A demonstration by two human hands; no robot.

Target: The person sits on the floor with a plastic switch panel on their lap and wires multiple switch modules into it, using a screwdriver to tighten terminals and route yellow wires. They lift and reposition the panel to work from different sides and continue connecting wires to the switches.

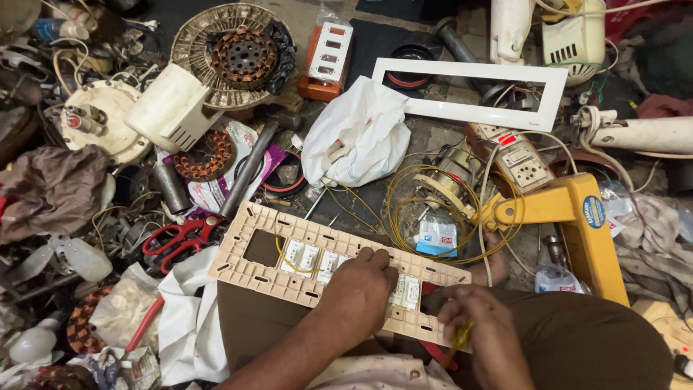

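A long beige switch-plate frame lies across my lap, with several white switch modules set in its openings and a yellow wire looped over them. My left hand presses down on the middle of the frame, fingers curled over the switches. My right hand is at the frame's right end, closed around a tool with a yellow handle. The tool's tip is hidden beneath my hand.
Coils of yellow wire lie just beyond the frame. Red-handled scissors sit at its left. A white plastic bag, a white rectangular frame, a socket board, a yellow stand and motor windings crowd the floor.
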